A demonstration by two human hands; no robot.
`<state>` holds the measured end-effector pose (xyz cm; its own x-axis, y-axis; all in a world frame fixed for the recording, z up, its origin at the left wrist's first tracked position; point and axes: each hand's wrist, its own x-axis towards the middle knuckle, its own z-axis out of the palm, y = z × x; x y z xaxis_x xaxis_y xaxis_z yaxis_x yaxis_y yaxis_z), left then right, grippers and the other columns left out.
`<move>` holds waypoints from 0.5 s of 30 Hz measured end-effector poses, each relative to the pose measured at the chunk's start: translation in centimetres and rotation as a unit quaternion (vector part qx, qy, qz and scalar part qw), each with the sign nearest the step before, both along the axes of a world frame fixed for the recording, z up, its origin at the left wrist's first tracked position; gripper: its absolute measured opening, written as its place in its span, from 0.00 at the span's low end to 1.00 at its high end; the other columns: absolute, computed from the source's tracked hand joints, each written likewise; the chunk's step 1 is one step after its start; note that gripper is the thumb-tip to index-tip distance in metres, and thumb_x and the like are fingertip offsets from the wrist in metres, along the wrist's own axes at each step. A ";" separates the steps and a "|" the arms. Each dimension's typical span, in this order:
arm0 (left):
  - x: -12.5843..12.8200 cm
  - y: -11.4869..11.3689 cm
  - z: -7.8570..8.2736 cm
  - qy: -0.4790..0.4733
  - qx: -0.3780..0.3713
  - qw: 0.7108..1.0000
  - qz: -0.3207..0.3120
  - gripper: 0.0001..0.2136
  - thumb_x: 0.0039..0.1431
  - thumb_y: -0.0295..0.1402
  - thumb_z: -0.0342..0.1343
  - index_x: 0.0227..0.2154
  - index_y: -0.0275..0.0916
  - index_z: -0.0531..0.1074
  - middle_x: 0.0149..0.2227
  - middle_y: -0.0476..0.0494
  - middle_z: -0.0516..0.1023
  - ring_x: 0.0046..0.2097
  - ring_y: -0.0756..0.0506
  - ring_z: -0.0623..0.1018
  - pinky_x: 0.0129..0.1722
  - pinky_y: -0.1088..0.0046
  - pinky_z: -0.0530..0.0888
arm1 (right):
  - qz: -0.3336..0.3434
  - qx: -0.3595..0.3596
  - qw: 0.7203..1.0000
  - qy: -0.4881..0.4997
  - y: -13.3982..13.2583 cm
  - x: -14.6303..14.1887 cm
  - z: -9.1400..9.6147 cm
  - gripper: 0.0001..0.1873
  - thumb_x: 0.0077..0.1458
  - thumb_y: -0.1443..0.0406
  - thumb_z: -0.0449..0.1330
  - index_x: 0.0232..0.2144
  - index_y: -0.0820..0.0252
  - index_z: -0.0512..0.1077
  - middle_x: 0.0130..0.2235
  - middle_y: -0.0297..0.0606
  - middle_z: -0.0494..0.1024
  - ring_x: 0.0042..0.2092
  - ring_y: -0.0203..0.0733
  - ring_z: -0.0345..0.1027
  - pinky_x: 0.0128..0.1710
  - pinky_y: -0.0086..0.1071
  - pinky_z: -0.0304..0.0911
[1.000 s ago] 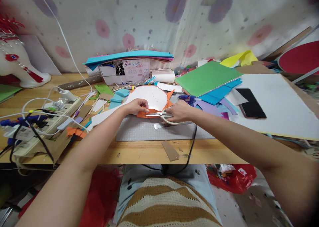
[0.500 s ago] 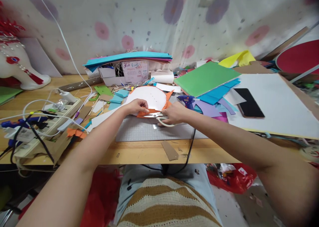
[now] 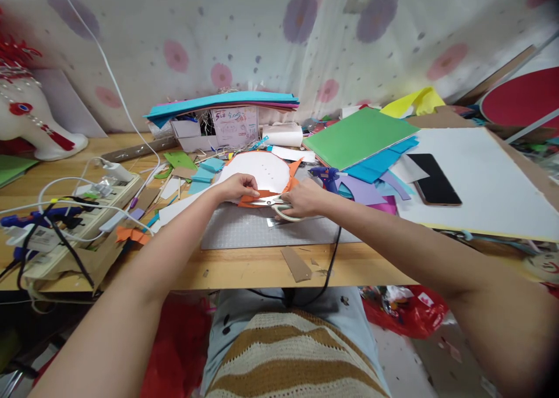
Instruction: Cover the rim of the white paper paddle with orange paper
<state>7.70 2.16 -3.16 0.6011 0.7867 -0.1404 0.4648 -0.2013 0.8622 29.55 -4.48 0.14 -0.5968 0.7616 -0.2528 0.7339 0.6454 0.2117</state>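
Note:
My left hand (image 3: 238, 186) pinches the near edge of an orange sheet (image 3: 255, 200) with a white round card (image 3: 264, 171) lying on top of it. My right hand (image 3: 303, 198) is closed round the pale handles of a pair of scissors (image 3: 279, 205). The blades point left and reach into the orange sheet just below my left fingers. Both hands work above a grey cutting mat (image 3: 262, 229) near the front of the wooden table (image 3: 244, 267).
A power strip with tangled cables (image 3: 65, 211) lies at the left. A blue glue gun (image 3: 325, 173), green and blue sheets (image 3: 360, 136), a black phone (image 3: 434, 179) on a white board (image 3: 493, 188) sit right. Stacked paper and boxes (image 3: 222, 118) stand behind. Cardboard scraps (image 3: 297, 264) lie near the front edge.
My right hand and the scissors have shifted left along the orange sheet's edge, closer to my left hand. The left hand has stayed in place.

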 end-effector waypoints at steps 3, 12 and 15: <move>0.0 -0.1 0.2 0.000 -0.007 1.000 0.002 0.15 0.35 0.39 0.64 0.22 0.34 0.68 0.23 0.53 0.69 0.26 0.53 0.66 0.27 0.77 0.61 | -0.006 -0.010 1.000 0.002 0.1 0.2 0.2 0.35 0.51 0.42 0.40 0.36 0.61 0.74 0.30 0.49 0.77 0.33 0.48 0.68 0.30 0.33 0.49; 0.0 -0.4 0.2 -0.014 0.003 1.000 -0.002 0.14 0.35 0.39 0.63 0.22 0.34 0.68 0.22 0.53 0.69 0.26 0.54 0.66 0.27 0.77 0.61 | 0.000 0.013 1.000 0.012 -0.3 -0.5 -0.3 0.34 0.51 0.42 0.42 0.34 0.62 0.74 0.28 0.47 0.77 0.32 0.46 0.68 0.31 0.33 0.49; 0.1 -0.3 0.0 -0.019 0.009 1.000 0.001 0.14 0.35 0.39 0.63 0.22 0.34 0.68 0.22 0.53 0.70 0.26 0.53 0.66 0.27 0.77 0.61 | 0.008 0.026 1.000 0.007 -0.2 -0.8 -0.5 0.31 0.53 0.45 0.44 0.34 0.63 0.74 0.28 0.48 0.77 0.33 0.46 0.69 0.31 0.33 0.49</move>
<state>7.76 1.90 -3.12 0.6049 0.7895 -0.1041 0.4321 -0.2156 0.8757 28.75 -4.65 -0.34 -0.6127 0.7630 -0.2058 0.7259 0.6463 0.2351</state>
